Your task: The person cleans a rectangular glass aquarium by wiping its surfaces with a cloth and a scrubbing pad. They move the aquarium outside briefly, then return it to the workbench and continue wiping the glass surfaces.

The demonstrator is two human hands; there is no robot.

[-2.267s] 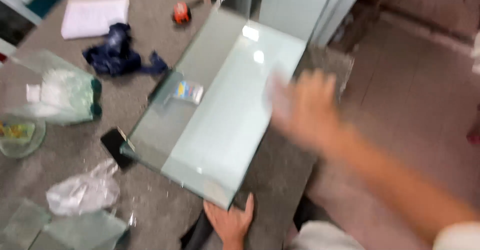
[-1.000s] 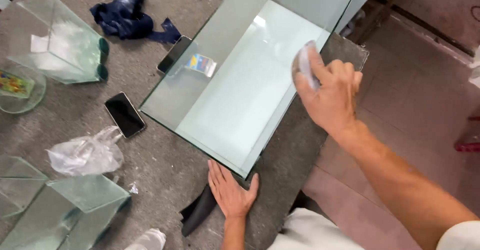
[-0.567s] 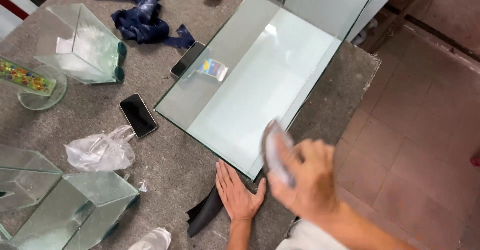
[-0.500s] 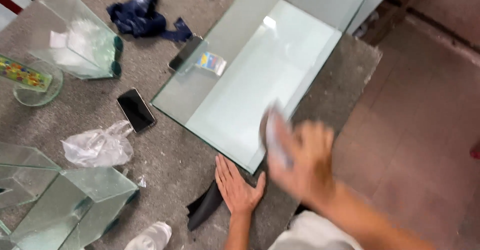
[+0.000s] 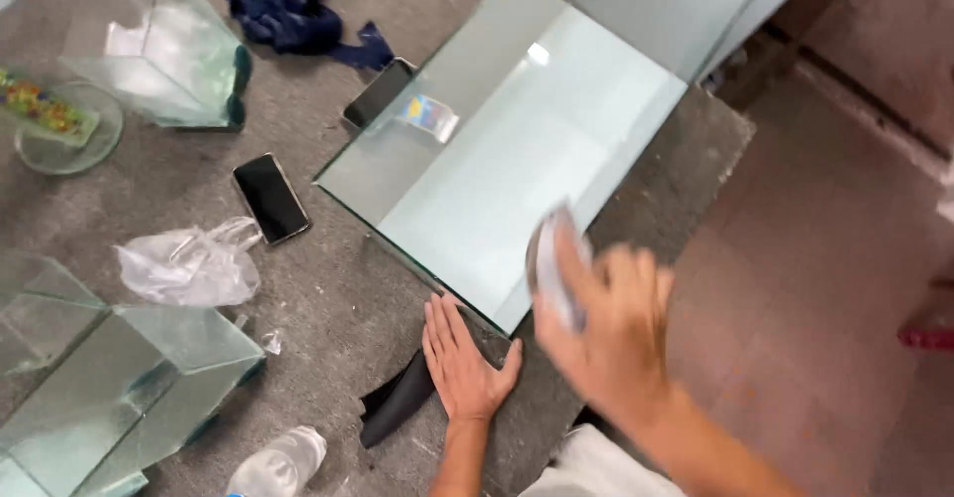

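Observation:
A large glass tank (image 5: 517, 149) stands on the grey stone table (image 5: 328, 288). My left hand (image 5: 462, 358) lies flat and spread on the table just below the tank's near corner, next to a black strip (image 5: 397, 403). My right hand (image 5: 601, 328), blurred by motion, is raised over the tank's near right edge and grips a small grey-white pad (image 5: 550, 263).
A black phone (image 5: 270, 197) and a crumpled clear plastic bag (image 5: 189, 266) lie left of the tank. Smaller glass tanks (image 5: 109, 378) stand at the left, another (image 5: 164, 45) at top left beside a glass dish (image 5: 55, 124). A dark blue cloth (image 5: 293, 10) lies at the top. A plastic bottle (image 5: 278, 462) lies near the front edge.
My right hand with the pad swept from the tank's right edge down toward its near corner. My left hand stayed flat on the table.

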